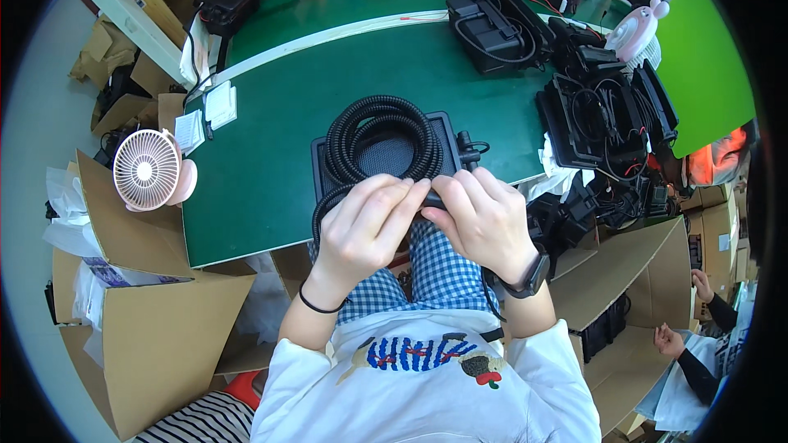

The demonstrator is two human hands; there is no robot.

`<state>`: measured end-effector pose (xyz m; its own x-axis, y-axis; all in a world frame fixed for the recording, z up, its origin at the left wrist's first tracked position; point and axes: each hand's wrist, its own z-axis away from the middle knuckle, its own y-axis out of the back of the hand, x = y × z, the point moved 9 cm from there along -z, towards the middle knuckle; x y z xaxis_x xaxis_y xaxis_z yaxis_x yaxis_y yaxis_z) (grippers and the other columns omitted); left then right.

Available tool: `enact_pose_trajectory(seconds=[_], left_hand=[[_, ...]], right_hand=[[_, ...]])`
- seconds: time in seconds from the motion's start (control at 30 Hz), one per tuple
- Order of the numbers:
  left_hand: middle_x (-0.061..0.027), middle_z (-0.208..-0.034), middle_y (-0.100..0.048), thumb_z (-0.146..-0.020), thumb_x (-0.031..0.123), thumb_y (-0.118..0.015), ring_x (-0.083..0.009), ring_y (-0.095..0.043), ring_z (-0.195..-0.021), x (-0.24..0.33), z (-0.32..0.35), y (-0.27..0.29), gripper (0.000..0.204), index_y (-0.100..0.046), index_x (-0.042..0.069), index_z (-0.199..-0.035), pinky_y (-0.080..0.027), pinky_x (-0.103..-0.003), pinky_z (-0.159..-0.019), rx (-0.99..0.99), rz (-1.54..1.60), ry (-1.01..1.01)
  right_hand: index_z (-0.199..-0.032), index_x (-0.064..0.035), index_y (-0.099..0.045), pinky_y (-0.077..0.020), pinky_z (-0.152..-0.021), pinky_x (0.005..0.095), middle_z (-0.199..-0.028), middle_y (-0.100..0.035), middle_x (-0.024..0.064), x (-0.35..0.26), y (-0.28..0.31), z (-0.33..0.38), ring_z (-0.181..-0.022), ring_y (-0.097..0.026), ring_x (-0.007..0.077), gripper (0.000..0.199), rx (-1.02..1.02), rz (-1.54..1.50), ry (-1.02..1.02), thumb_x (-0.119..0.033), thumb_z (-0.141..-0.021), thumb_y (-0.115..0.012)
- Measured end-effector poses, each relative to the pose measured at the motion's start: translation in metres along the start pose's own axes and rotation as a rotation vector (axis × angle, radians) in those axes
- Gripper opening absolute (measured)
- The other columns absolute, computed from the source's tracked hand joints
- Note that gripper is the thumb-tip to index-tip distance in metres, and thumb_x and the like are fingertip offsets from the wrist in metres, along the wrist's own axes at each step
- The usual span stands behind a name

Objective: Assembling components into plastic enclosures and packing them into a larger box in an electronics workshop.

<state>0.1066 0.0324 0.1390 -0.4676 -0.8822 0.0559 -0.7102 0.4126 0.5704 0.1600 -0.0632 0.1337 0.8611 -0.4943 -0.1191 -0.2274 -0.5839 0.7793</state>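
Observation:
A coil of black corrugated tubing (338, 143) lies on a black, shallow tray-like unit (444, 127) at the near edge of the green table. In front of it my two hands meet, fingertips almost touching. My left hand (359, 221) pinches the tubing near its end, and a loop hangs down beside that wrist. Closed around a short black end piece (433, 200) is my right hand (483, 220); the fingers cover most of it, so the joint between them is partly hidden. A black connector with a small cable loop (470, 149) sticks out at the unit's right side.
A pink fan (145, 168) and papers (220, 105) are at the table's left edge. Black housings with cables (579, 119) crowd the right side, near another fan (636, 33). Cardboard boxes (164, 344) flank me. Another person's hands (669, 341) show at the far right.

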Motion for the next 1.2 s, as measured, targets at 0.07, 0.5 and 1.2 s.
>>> enact_pose_trajectory(seconds=[0.07, 0.5, 1.2], left_hand=[[-0.0046, -0.089, -0.066, -0.067, 0.004, -0.07, -0.018, -0.067, -0.084, 0.001, 0.001, -0.001, 0.029, -0.075, 0.004, -0.095, -0.059, -0.027, -0.07, 0.009, -0.025, 0.002], [-0.0047, -0.092, -0.067, -0.067, 0.005, -0.073, -0.0194, -0.066, -0.086, 0.004, 0.012, -0.001, 0.026, -0.076, 0.005, -0.093, -0.06, -0.028, -0.072, 0.122, -0.073, -0.014], [-0.0096, -0.115, -0.055, -0.094, -0.001, -0.054, -0.0168, -0.053, -0.105, -0.077, 0.199, 0.031, 0.025, -0.051, 0.003, -0.119, -0.043, -0.032, -0.096, 0.792, 0.512, 1.115]], right_hand=[[-0.089, -0.0089, -0.057, -0.0464, -0.053, 0.0274, -0.074, -0.055, 0.0016, -0.001, 0.002, 0.0, -0.065, -0.056, 0.0168, 0.025, 0.021, -0.056, 0.009, -0.032, -0.087, -0.066], [-0.072, -0.0073, -0.053, -0.0449, -0.045, 0.0376, -0.052, -0.055, 0.0087, 0.014, -0.012, 0.001, -0.049, -0.06, 0.0276, 0.035, -0.22, -0.257, -0.294, -0.031, -0.098, -0.053], [-0.125, -0.0449, -0.06, -0.0534, -0.088, 0.0393, -0.093, -0.061, -0.0024, -0.036, -0.023, -0.021, -0.076, -0.058, 0.0127, 0.056, 0.155, 0.164, 0.34, -0.016, -0.078, -0.063]])
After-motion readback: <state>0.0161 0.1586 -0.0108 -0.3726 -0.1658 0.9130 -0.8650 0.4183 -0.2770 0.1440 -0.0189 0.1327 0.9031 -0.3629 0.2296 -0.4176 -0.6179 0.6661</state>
